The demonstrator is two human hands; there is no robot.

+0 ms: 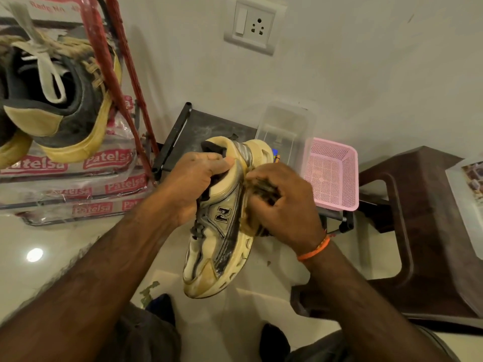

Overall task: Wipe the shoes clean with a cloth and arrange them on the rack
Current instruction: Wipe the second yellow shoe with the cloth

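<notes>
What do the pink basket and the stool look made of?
Pink basket: moulded plastic, matte, judging by its fine perforated mesh walls and solid rim. Stool: probably moulded plastic too, dark brown with a dull sheen and rounded one-piece edges; wood cannot be ruled out.

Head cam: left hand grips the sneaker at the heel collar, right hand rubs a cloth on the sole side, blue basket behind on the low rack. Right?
One thing is off: the basket behind the sneaker is pink, not blue, as the head view shows. The rest stands: the left hand grips the heel collar, and the right hand rubs a dark cloth against the sole side.
</notes>
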